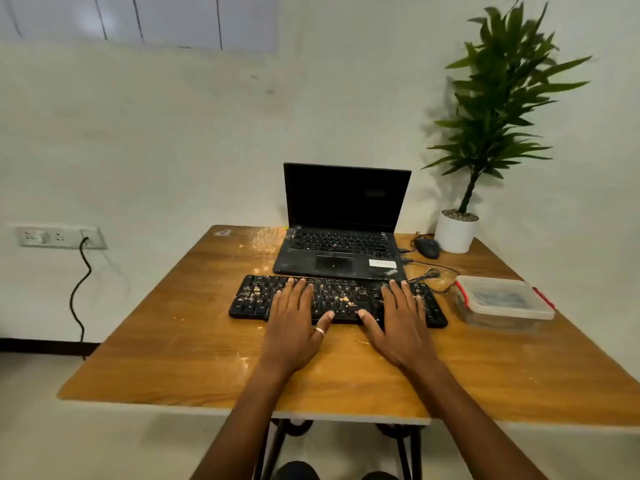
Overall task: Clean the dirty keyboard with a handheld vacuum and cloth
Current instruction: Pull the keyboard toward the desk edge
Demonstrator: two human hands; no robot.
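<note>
A black keyboard [346, 297] strewn with pale crumbs lies across the middle of the wooden table [173, 358]. My left hand [294, 317] rests flat on its left-centre keys, fingers straight, a ring on the thumb. My right hand [398, 317] lies flat on the right part of the keys, fingers spread. Neither hand holds anything. No vacuum or cloth shows in view.
An open black laptop [343, 230], dusty, stands just behind the keyboard. A black mouse [427, 247] and its cable lie at the back right beside a white potted plant [455, 232]. A clear lidded plastic box [502, 303] sits right of the keyboard. A wall socket [60, 236] holds a black cord.
</note>
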